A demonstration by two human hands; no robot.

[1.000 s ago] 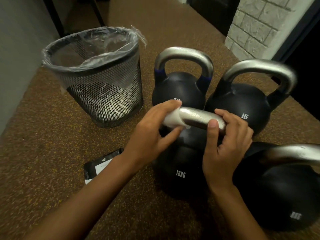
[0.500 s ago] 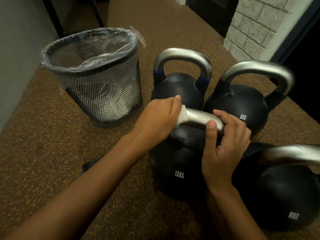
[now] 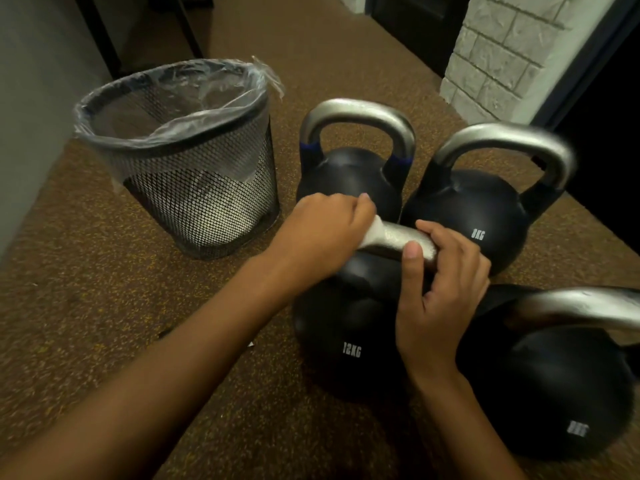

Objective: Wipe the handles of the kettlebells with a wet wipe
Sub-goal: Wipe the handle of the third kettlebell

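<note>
Speckled brown floor (image 3: 104, 306) carries four black kettlebells (image 3: 478, 216) and a lined mesh bin (image 3: 194, 188), the bin standing toward the floor's left edge by the wall. I note the 12KG kettlebell (image 3: 346, 341) at centre, under both hands. The left hand (image 3: 325, 237) is curled round the wet wipe (image 3: 372, 235), pressing it onto the left end of the steel handle (image 3: 394, 237). The right hand (image 3: 446, 282) grips the handle's right end, thumb across the front, steadying the bell.

Step in hand, in my judgement: wiping this handle. To do it well I would wrap the wipe fully round the bar and draw it along the whole arc, both corners and the underside included. I would then shift the right hand so the patch beneath it is not missed.
</note>
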